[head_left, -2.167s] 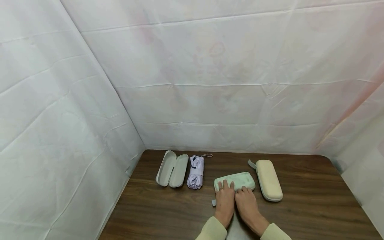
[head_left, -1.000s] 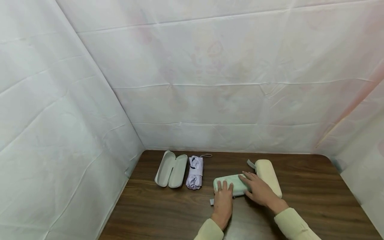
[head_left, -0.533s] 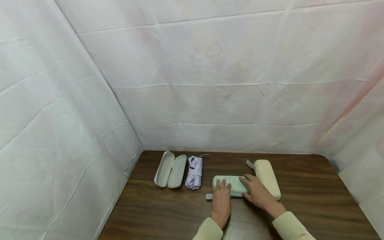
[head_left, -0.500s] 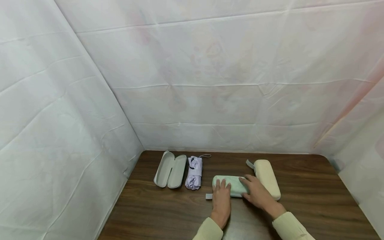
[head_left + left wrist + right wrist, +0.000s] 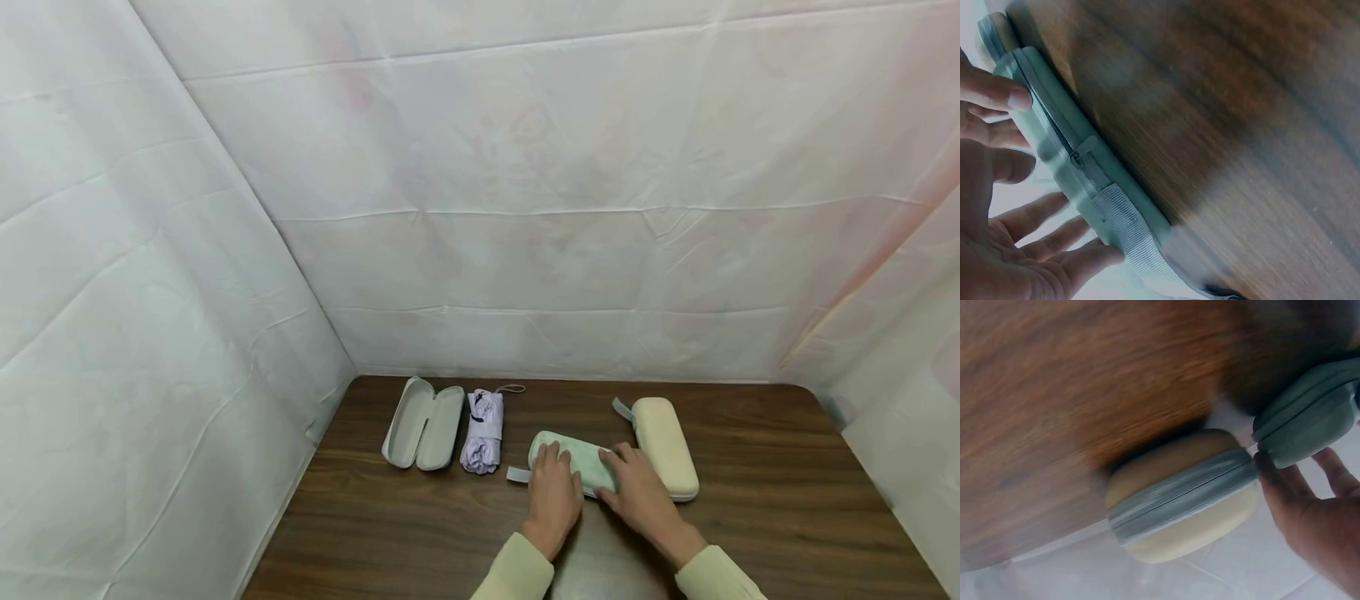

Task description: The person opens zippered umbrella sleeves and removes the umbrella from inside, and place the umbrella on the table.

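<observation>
A pale green zip glasses case [image 5: 578,457] lies on the table, its right end angled toward me. My left hand [image 5: 552,496] holds its left part, fingers over the top and thumb by the near edge. At the right end, my right hand [image 5: 640,493] grips it with spread fingers and thumb. In the left wrist view, the zip pull [image 5: 1085,149] and a grey strap [image 5: 1129,228] show on the near side. A cream case [image 5: 665,448] with a grey zip band lies just right of my right hand.
On the left, an open white glasses case [image 5: 441,429] lies beside a folded lilac umbrella [image 5: 483,429] with a wrist loop. White sheets [image 5: 465,250] hang behind and beside the brown wooden table [image 5: 390,533].
My right hand has moved from the middle of the near edge to the right end. The green case has turned clockwise, right end nearer, and its strap shows farther left.
</observation>
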`<state>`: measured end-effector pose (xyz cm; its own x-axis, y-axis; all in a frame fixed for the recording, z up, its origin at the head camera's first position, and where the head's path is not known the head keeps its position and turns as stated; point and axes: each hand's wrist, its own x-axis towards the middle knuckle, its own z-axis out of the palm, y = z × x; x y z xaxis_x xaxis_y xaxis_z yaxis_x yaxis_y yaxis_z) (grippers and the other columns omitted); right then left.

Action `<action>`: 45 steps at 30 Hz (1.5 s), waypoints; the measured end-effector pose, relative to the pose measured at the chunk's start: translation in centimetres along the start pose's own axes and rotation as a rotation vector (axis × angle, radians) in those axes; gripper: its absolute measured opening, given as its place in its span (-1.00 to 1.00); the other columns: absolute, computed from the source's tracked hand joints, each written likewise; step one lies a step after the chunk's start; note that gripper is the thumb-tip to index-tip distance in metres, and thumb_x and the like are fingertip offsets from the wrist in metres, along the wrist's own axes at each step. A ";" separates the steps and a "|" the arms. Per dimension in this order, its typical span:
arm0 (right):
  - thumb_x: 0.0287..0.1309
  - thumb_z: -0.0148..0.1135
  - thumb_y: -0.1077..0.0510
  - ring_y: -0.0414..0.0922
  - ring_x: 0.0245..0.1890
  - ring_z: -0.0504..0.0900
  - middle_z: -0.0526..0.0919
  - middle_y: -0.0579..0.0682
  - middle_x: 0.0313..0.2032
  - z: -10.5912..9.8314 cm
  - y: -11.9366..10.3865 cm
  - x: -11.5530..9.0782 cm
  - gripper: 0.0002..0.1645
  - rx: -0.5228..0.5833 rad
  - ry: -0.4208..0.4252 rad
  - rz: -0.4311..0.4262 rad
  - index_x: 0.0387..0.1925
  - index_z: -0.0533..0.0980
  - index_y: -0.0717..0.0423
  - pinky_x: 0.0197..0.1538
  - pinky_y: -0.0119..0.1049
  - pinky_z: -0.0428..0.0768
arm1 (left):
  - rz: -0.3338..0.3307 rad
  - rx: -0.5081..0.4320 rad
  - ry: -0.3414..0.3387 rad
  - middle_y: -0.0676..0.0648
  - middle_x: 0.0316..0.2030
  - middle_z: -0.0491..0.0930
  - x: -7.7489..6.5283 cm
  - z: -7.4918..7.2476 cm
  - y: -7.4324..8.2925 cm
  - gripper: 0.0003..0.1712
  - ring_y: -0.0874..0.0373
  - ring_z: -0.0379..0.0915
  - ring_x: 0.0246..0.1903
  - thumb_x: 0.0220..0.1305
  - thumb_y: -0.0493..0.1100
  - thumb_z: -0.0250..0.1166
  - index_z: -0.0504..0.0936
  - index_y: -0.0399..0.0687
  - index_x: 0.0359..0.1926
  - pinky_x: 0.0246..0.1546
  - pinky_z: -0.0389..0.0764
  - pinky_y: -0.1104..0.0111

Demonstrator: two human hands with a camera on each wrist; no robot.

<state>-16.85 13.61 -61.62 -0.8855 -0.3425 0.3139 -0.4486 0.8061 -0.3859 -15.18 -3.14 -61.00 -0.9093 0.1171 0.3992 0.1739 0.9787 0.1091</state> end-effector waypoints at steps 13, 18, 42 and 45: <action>-0.06 0.72 -0.03 0.19 -0.16 0.61 0.60 0.22 -0.06 0.3 -1.1 -0.6 -0.22 -0.098 0.051 -0.011 0.12 0.65 0.33 -0.07 0.04 0.66 | -0.030 -0.101 -0.132 -0.17 0.25 0.61 1.0 -0.2 0.0 -0.59 -0.17 0.48 0.36 0.38 -0.05 0.45 0.73 -0.17 0.13 0.30 0.55 -0.08; -0.03 0.69 -0.01 0.21 -0.15 0.63 0.59 0.23 -0.07 -0.1 -1.5 -0.7 -0.26 -0.090 0.010 0.014 0.12 0.65 0.33 -0.10 0.08 0.67 | -0.015 -0.111 -0.167 -0.18 0.29 0.60 1.2 0.0 -0.4 -0.57 -0.16 0.45 0.39 0.39 -0.08 0.42 0.71 -0.18 0.19 0.34 0.52 -0.05; 0.03 0.65 -0.01 0.12 -0.19 0.60 0.51 0.17 -0.10 -0.8 -3.1 -1.2 -0.23 -0.050 -0.124 0.124 0.18 0.62 0.36 -0.18 0.02 0.67 | -0.027 -0.219 -0.249 -0.15 0.36 0.57 2.0 -0.1 -0.6 -0.58 -0.11 0.38 0.46 0.39 -0.21 0.39 0.70 -0.23 0.22 0.41 0.47 0.08; 0.01 0.67 -0.02 0.14 -0.17 0.60 0.50 0.17 -0.11 -0.7 -3.3 -1.3 -0.22 -0.048 -0.115 0.137 0.17 0.62 0.37 -0.16 0.02 0.66 | -0.021 -0.243 -0.251 -0.16 0.37 0.56 2.0 -0.1 -0.7 -0.58 -0.11 0.37 0.47 0.40 -0.21 0.39 0.69 -0.25 0.23 0.41 0.46 0.10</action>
<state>-14.11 11.68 -60.17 -0.9470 -0.2791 0.1590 -0.3195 0.8699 -0.3757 -17.09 -3.58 -60.18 -0.9729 0.1650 0.1618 0.2120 0.9159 0.3408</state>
